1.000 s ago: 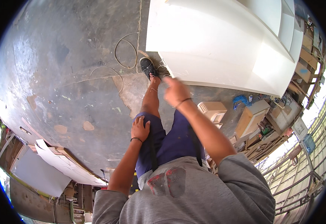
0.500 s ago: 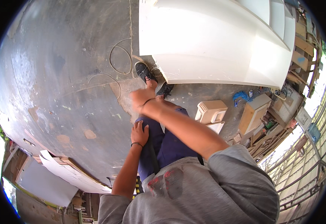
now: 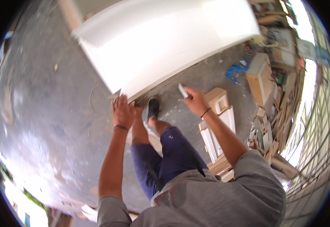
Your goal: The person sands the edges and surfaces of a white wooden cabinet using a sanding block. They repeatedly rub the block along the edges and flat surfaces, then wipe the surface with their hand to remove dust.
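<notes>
Left hand (image 3: 122, 112) is sitting nearer, loosely spread, by the white cabinet (image 3: 165, 45) running off forward-right; right hand (image 3: 195, 101) is gripping a flat strip (image 3: 182, 90).

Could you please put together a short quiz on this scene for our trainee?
1. What does the right hand hold?
2. True or false: the tangled blue cord lies on top of the large, white, box-like cabinet.
3. Which is the left hand nearest to: (a) a corner of the cabinet, (b) the blue cord, or (c) whatever the right hand holds?

Key:
1. A thin, pale, flat tool; its exact kind is unclear.
2. False; the cord lies on the grey concrete floor.
3. (a)
</notes>
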### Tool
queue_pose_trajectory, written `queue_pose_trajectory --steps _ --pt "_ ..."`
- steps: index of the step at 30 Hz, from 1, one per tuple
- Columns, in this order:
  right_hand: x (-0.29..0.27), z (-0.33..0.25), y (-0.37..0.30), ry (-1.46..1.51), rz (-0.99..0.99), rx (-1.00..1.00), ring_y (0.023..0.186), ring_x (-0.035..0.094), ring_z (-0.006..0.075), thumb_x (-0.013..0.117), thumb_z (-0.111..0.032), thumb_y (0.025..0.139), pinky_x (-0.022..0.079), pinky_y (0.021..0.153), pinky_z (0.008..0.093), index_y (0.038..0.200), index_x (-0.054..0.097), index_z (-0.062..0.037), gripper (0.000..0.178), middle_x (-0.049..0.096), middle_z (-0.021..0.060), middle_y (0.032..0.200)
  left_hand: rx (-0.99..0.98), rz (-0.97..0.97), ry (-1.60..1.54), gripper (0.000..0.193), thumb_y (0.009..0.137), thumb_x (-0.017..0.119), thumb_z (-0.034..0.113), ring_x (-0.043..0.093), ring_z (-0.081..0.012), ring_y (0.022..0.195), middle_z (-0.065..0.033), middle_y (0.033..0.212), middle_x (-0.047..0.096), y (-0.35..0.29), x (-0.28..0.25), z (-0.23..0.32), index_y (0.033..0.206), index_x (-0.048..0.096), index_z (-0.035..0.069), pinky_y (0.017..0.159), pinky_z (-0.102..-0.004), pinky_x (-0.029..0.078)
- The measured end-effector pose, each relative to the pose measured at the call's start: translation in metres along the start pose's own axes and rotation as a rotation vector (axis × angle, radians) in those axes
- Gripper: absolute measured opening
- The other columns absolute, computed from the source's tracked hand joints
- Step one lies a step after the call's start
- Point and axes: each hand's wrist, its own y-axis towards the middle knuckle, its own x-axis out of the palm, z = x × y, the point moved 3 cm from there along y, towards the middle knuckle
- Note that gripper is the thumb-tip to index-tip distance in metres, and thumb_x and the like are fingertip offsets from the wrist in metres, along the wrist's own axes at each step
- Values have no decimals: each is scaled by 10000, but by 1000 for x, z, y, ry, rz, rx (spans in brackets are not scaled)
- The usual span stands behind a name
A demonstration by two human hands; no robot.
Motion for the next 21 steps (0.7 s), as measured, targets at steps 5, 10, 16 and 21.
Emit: queue_pose_trajectory --steps 5,10,16,21 --pt "-13 94 -66 151 220 -41 672 604 179 532 -60 741 474 622 337 1101 612 -56 368 614 145 750 40 -195 -138 401 939 435 263 549 -371 1096 -226 1173 586 50 60 30 1179 550 -37 951 -426 428" --pt "12 141 -112 257 227 33 669 631 278 559 -126 716 495 640 369 1172 602 -63 463 648 187 788 65 -171 -182 384 929 441 228 563 -360 1093 -209 1180 595 106 76 115 1204 558 -12 935 -407 443" --pt "25 177 -139 394 248 130 644 615 261 555 -166 718 483 630 359 1186 593 -56 482 639 172 756 63 -177 -181 249 891 502 175 599 -345 1005 -184 1124 622 158 102 192 1038 629 20 854 -399 470" --pt "22 180 -137 485 254 201 594 577 204 581 -155 731 456 581 344 1185 591 -35 470 611 126 687 242 103 -234 98 834 568 102 565 -301 843 -104 828 601 153 96 155 889 635 56 762 -403 465"
